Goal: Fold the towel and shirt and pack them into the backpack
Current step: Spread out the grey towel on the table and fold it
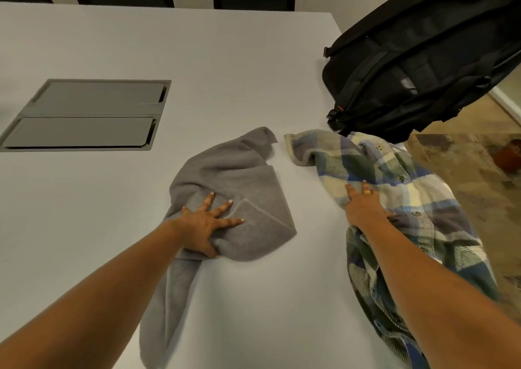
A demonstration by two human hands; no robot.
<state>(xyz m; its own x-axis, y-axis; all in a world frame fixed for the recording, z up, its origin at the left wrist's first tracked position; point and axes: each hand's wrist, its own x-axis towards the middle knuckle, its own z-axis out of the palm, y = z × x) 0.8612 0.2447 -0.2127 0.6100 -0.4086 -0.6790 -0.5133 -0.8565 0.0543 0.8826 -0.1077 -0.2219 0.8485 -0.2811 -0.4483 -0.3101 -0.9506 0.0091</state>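
Right, nearest us the towel [248, 171] is trailing a loose tail down the desk [253, 298] & the shirt [408, 188] seems to be draping over the right edge. Both are lying crumpled, not yet folded. We're pressing the left hand [203, 224] flat on the towel, fingers [224, 207] spread, prob. pinning it for a fold. The right hand [366, 210] is resting on the shirt w/ fingers straight & fairly close, likely steadying it. Farther back the backpack [423, 66] is lying on the desk corner, just beside the shirt. We're seeing nothing packed in it, and its opening isn't showing.
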